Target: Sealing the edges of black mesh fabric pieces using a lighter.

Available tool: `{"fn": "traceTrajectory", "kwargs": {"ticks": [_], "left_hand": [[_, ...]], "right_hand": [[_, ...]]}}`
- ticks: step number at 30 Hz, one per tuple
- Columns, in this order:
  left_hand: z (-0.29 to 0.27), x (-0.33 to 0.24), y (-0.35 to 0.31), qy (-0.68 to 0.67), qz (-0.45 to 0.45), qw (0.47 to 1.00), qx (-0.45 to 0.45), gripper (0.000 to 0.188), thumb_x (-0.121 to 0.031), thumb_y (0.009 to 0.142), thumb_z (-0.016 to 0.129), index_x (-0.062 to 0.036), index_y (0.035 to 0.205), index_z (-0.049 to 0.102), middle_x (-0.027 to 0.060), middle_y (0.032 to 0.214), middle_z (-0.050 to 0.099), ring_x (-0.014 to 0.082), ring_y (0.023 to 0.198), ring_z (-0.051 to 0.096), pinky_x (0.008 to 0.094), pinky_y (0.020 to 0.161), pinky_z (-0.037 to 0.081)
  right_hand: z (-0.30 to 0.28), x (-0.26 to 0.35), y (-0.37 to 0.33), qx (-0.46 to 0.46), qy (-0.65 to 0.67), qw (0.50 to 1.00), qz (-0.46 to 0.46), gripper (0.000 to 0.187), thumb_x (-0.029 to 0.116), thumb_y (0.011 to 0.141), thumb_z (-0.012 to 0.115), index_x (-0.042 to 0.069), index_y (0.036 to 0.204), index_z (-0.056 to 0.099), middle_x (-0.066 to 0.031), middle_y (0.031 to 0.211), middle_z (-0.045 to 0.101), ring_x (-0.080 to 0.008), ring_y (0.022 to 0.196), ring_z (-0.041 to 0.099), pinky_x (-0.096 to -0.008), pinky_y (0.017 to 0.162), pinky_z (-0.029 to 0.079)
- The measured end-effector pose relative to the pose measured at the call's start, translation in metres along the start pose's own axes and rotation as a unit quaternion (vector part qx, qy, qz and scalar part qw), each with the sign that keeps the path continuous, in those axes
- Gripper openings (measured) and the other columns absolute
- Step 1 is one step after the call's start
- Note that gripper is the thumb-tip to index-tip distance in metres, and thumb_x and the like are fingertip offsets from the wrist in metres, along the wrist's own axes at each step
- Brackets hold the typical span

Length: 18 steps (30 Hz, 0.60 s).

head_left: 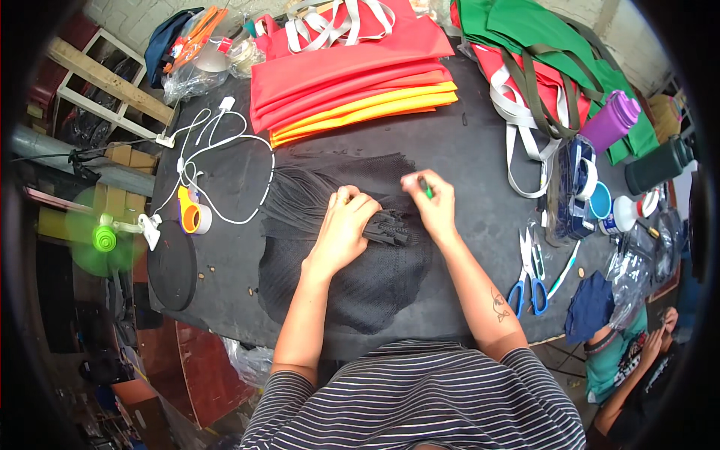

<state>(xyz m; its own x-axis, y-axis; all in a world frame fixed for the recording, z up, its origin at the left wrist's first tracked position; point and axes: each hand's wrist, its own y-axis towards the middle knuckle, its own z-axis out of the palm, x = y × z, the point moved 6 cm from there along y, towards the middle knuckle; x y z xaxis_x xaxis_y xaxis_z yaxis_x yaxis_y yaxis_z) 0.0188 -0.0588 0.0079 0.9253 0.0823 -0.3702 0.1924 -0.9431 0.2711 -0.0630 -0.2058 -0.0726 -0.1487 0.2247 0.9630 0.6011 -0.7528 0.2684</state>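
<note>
Left hand [343, 225] grasping black strip bundle [296, 193] at frame centre, right hand [433, 201] pinching small green-tipped tool [426, 187]; bundle likely light, limp, so hold its gathered right end.

Tool [426, 187] mostly hidden in right fingers [441, 193], kind unclear; green fan blades [84, 226] blurred.

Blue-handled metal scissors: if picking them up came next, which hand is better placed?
Probably the right hand: the scissors lie nearer to it, on its side, though it holds a slim green-and-black tool. The left hand is farther away and rests on a bundle of narrow black strips.
</note>
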Motion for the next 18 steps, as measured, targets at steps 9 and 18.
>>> {"fn": "traceTrajectory", "kwargs": {"ticks": [9, 18], "left_hand": [[-0.002, 0.002, 0.0, -0.009, -0.032, 0.999, -0.015, 0.06, 0.014, 0.054, 0.06, -0.0012, 0.113, 0.057, 0.0122, 0.098, 0.056, 0.0326, 0.101, 0.054, 0.0401, 0.096, 0.04], [0.0, 0.007, 0.0, -0.029, -0.045, 0.999, -0.002, 0.05, 0.013, 0.051, 0.065, -0.001, 0.098, 0.062, 0.0155, 0.148, 0.036, 0.0263, 0.104, 0.058, 0.04, 0.096, 0.043]], "right_hand": [[0.014, 0.007, 0.042, -0.003, -0.263, 0.963, 0.067, 0.029, 0.026, 0.079, 0.075, -0.001, 0.086, 0.068, -0.013, 0.089, 0.06, -0.0325, 0.083, 0.064, -0.0407, 0.074, 0.05], [0.026, 0.012, 0.01, 0.119, 0.034, 0.992, 0.032, 0.017, -0.002, 0.081, 0.069, -0.001, 0.097, 0.069, -0.0018, 0.09, 0.063, -0.0093, 0.085, 0.057, -0.0234, 0.079, 0.045]]}}
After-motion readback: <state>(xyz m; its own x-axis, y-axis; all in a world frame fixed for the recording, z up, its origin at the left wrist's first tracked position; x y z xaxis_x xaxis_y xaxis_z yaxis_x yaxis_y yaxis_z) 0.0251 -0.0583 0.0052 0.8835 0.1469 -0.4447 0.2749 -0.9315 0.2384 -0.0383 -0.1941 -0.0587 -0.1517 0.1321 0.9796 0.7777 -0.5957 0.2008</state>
